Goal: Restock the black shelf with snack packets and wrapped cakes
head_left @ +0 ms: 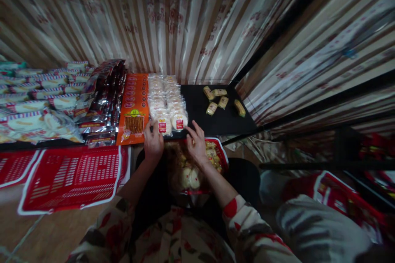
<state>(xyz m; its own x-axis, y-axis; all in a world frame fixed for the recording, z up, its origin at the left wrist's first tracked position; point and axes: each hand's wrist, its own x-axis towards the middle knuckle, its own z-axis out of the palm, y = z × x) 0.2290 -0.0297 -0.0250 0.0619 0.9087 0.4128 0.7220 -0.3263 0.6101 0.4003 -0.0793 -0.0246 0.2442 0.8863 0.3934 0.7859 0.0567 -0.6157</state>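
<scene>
Left hand (153, 143) at the left front edge of the white round packets (156, 94), fingers bent, tips against or just beside the front left packet (163, 126); can't tell from where I stand if it grips. Right hand (196, 143) open, fingers spread, index tip at the right edge of the front right packet (179, 123), touching or nearly so; nothing seen in its grasp.

Key relation: packets lie between the two hands, just ahead of the fingertips, at the near edge of the black surface (195, 109). They form two columns side by side, long axis running away from the person toward the curtain (173, 24). Left column nearer the left hand, right column nearer the right. Front pair tilted, red labels showing; the ones behind overlap.

Orange packet (134, 98) directly left of the columns. Five small yellow packets (222, 102) sit loose to the right, apart from both hands. Red basket (224, 150) with more packets below the surface edge, right forearm over it.
</scene>
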